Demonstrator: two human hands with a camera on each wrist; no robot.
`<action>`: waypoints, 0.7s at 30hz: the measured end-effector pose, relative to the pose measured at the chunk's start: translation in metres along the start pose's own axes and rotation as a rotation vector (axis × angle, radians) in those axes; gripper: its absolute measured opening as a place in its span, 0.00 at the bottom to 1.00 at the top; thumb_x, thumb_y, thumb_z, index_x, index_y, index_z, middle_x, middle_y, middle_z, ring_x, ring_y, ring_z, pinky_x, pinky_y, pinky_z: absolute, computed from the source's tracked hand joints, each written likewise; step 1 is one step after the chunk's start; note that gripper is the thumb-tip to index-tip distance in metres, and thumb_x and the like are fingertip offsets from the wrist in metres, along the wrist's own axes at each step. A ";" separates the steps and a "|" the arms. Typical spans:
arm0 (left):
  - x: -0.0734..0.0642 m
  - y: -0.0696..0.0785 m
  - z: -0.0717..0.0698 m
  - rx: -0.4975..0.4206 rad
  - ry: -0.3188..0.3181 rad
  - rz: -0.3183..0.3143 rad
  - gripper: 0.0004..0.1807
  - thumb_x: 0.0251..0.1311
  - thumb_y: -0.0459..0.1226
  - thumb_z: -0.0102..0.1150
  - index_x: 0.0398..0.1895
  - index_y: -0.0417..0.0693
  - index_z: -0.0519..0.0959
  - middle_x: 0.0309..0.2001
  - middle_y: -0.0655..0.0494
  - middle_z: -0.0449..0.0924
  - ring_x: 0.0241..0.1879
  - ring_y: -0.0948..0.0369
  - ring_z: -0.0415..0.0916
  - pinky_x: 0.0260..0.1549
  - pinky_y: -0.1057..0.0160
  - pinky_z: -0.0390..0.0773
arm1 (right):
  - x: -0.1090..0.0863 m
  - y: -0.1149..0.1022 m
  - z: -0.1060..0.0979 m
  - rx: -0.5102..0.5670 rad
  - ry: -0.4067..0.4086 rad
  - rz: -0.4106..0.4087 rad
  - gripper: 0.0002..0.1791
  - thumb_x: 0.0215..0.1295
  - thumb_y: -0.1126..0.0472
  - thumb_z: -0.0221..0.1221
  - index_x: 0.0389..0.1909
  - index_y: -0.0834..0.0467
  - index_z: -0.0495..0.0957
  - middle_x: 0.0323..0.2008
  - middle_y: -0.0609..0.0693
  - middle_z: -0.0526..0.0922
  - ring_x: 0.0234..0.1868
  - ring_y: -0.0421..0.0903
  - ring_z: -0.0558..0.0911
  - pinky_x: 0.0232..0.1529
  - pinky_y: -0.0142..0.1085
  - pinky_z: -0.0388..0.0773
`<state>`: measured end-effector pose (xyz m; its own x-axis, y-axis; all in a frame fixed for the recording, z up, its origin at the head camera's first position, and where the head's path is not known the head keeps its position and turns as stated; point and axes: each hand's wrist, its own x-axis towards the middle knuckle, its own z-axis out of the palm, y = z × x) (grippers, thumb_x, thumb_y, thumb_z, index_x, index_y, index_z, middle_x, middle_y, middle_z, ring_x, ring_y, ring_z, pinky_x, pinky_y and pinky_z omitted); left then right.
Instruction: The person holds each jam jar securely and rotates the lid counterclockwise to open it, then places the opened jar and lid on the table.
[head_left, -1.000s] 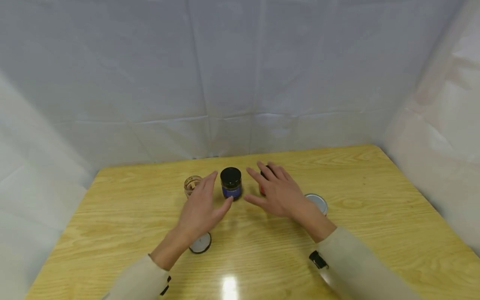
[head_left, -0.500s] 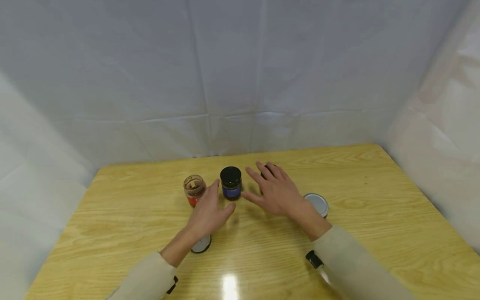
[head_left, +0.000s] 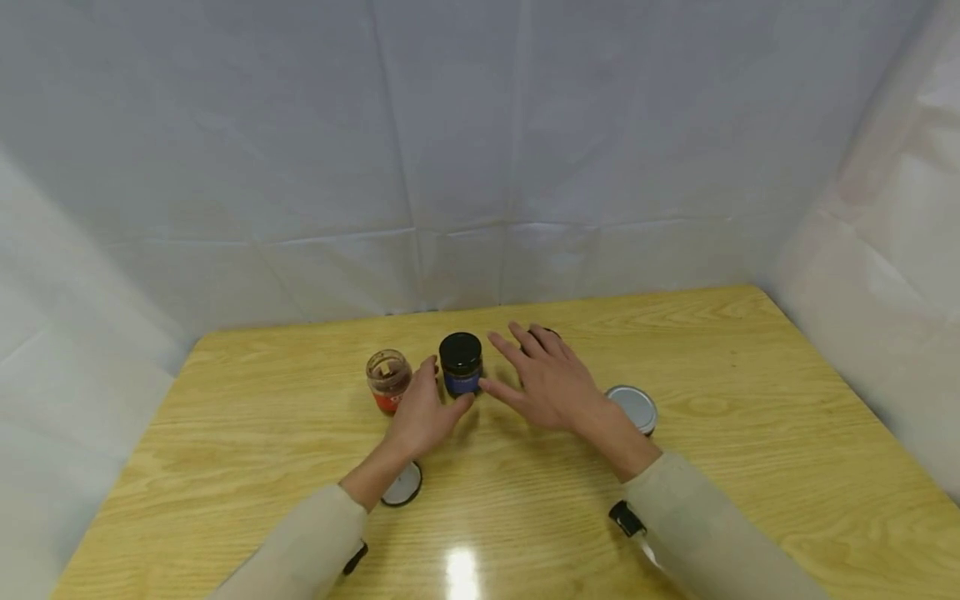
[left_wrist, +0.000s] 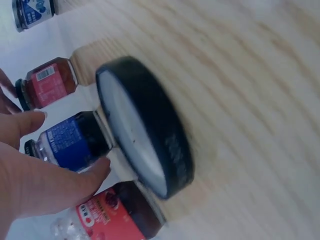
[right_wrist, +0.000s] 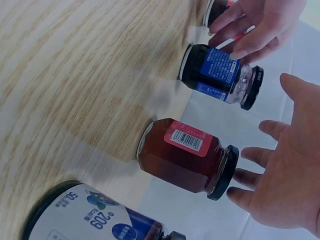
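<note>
A jar with a blue label and black lid (head_left: 461,354) stands upright at the table's middle. My left hand (head_left: 426,414) is at its near left side, thumb and fingers spread apart; contact cannot be made out. Close to its right side is the thumb of my right hand (head_left: 551,385), whose fingers are spread over a dark red jar (right_wrist: 180,152) with a pink-red label. That jar is mostly hidden in the head view. Left of the left hand stands a lidless jar with a red label (head_left: 388,390). A loose lid (head_left: 403,485) lies inner side up below the left forearm.
Right of the right wrist stands a jar with a silvery lid (head_left: 632,407); the right wrist view shows its white and blue label. The wooden table (head_left: 750,467) ends at a white sheet (head_left: 465,150) behind, with more sheeting at both sides.
My left hand has moved right and slightly forward, towards the blue-labelled jar, uncovering the lidless jar. The right hand has shifted slightly left. The jars stay in place.
</note>
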<state>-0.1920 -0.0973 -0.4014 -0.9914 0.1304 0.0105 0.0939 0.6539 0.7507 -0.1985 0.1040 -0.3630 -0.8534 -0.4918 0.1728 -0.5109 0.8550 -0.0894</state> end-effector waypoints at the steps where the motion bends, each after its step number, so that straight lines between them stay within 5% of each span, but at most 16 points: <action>1: 0.001 0.000 0.001 -0.018 0.004 -0.007 0.44 0.61 0.43 0.62 0.71 0.31 0.51 0.66 0.32 0.58 0.63 0.41 0.62 0.57 0.43 0.66 | 0.000 0.000 0.000 0.001 0.000 -0.001 0.38 0.69 0.35 0.44 0.73 0.51 0.57 0.70 0.59 0.57 0.68 0.59 0.58 0.65 0.53 0.56; 9: 0.014 -0.005 0.010 -0.177 0.027 -0.077 0.43 0.58 0.42 0.65 0.68 0.33 0.53 0.62 0.34 0.64 0.61 0.43 0.65 0.56 0.45 0.67 | 0.000 -0.001 -0.001 0.013 -0.034 0.020 0.37 0.70 0.34 0.42 0.74 0.49 0.55 0.71 0.58 0.55 0.69 0.58 0.56 0.66 0.52 0.55; 21: 0.029 -0.005 0.019 -0.268 0.071 -0.110 0.42 0.52 0.39 0.70 0.65 0.31 0.58 0.57 0.35 0.69 0.58 0.43 0.67 0.58 0.47 0.65 | -0.001 -0.001 0.000 0.021 -0.010 0.009 0.36 0.70 0.36 0.43 0.73 0.50 0.57 0.71 0.59 0.56 0.69 0.58 0.56 0.66 0.51 0.56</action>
<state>-0.2192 -0.0826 -0.4171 -0.9991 0.0111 -0.0414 -0.0323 0.4398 0.8975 -0.1974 0.1039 -0.3635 -0.8589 -0.4859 0.1618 -0.5051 0.8558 -0.1112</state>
